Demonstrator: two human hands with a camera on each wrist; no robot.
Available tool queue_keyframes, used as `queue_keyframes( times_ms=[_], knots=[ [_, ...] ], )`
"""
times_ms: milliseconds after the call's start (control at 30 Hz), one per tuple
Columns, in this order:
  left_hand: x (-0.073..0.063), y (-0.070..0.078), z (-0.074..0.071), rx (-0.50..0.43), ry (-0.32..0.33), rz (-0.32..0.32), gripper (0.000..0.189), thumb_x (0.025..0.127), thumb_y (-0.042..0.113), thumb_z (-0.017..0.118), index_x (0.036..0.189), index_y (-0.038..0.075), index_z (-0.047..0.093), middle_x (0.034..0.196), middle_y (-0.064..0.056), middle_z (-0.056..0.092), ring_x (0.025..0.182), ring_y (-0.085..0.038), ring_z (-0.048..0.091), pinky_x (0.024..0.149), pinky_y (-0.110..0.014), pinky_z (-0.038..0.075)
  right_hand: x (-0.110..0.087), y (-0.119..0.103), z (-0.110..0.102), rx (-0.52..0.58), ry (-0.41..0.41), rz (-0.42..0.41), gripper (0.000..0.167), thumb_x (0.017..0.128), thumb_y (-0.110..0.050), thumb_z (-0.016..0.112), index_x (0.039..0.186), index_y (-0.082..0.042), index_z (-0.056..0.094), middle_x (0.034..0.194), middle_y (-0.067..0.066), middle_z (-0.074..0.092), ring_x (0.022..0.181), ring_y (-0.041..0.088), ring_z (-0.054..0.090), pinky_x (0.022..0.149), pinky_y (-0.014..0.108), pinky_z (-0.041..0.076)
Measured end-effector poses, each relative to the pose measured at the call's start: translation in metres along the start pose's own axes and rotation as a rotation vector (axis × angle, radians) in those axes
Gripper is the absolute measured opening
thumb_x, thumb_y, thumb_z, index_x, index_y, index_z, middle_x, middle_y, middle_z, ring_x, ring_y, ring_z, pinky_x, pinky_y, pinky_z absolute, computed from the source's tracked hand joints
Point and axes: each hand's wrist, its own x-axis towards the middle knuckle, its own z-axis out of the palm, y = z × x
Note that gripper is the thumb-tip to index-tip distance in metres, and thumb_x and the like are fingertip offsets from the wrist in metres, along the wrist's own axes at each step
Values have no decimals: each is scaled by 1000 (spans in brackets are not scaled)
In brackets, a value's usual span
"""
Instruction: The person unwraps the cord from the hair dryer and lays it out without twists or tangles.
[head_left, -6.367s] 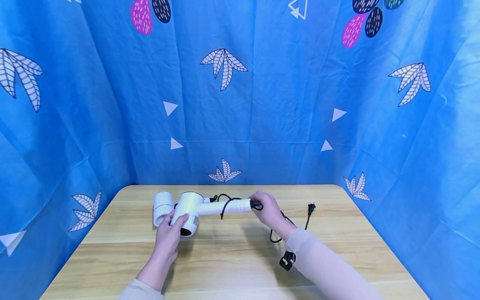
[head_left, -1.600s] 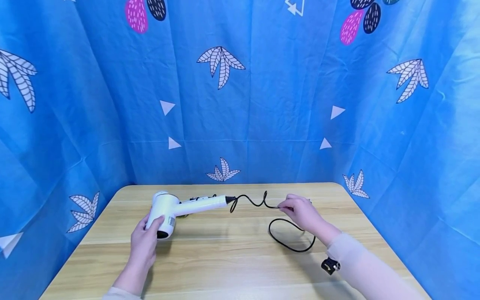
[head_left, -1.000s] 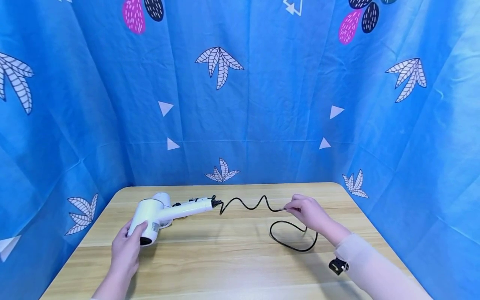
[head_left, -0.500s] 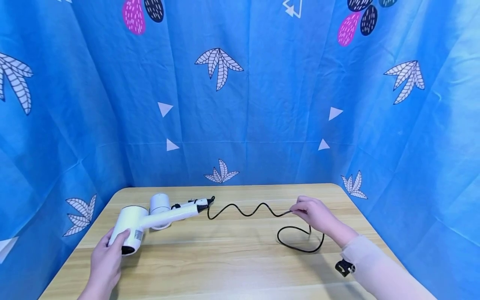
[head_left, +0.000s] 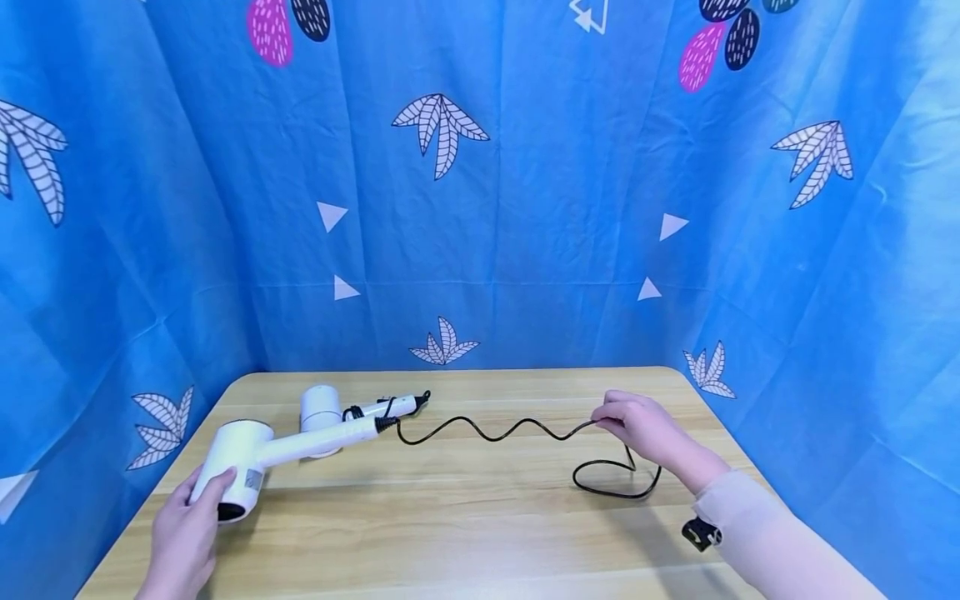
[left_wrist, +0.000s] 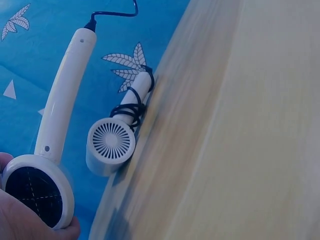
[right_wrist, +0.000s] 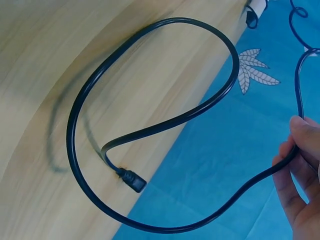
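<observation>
On the left of the head view, my left hand (head_left: 182, 533) grips a white hair dryer (head_left: 238, 460) by its barrel, raised over the table with its handle pointing right. My thumb lies near the dark round end, which shows a crossed pattern in the left wrist view. From the handle tip a wavy black cord (head_left: 491, 438) stretches across to my right hand (head_left: 637, 427), where thumb and fingers pinch it. Beyond that pinch the cord hangs in a loop, and its plug (right_wrist: 132, 181) shows in the right wrist view.
A second white hair dryer (head_left: 320, 407) lies at the table's back left, its black cord wound round the handle (left_wrist: 132, 102). The wooden table (head_left: 450, 533) is bordered by blue patterned curtains (head_left: 495, 208) at the back and sides.
The left hand has carried the hair dryer left and nearer, while the right hand shifted slightly right. The cord, looped round the handle 6.4 s ago, now runs drawn out between both hands.
</observation>
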Motion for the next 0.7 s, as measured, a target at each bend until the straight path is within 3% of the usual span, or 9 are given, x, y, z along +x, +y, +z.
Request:
queue_keyframes(
  times_ms=[100,367,533,633,700],
  knots=[
    [2,-2,-7,15,13,-19,94,92,56,62,161,12,15,164,-18,16,135,-34,30,117,-42,31,-2,0,-2,-13,-17,3,15,82,1,79,89,-12,77,78,-12,56,69,1,53,62,26,52],
    [9,-8,-28,101,49,-90,101,89,63,59,161,10,11,163,-25,16,127,-40,32,109,-53,34,-7,-1,-1,-46,-51,-1,13,83,-2,79,90,-13,77,80,-11,60,71,3,57,64,29,54],
    [11,-10,-39,164,63,-117,100,89,65,59,161,14,13,160,-25,20,119,-39,34,91,-45,41,-13,2,-2,-53,-50,-12,13,82,-2,79,89,-13,76,82,-10,61,73,6,61,65,30,55],
    [11,-12,-44,192,63,-131,97,89,65,58,161,17,12,160,-25,20,117,-38,35,84,-39,41,-17,4,-2,-58,-47,-21,15,81,-1,80,87,-13,76,83,-9,62,75,9,63,65,31,56],
    [11,-13,-47,218,62,-139,98,89,66,56,160,16,10,159,-28,19,119,-40,34,85,-43,41,-20,4,-1,-66,-45,-26,16,80,-1,80,87,-14,76,84,-9,62,75,10,64,66,31,56]
  ],
)
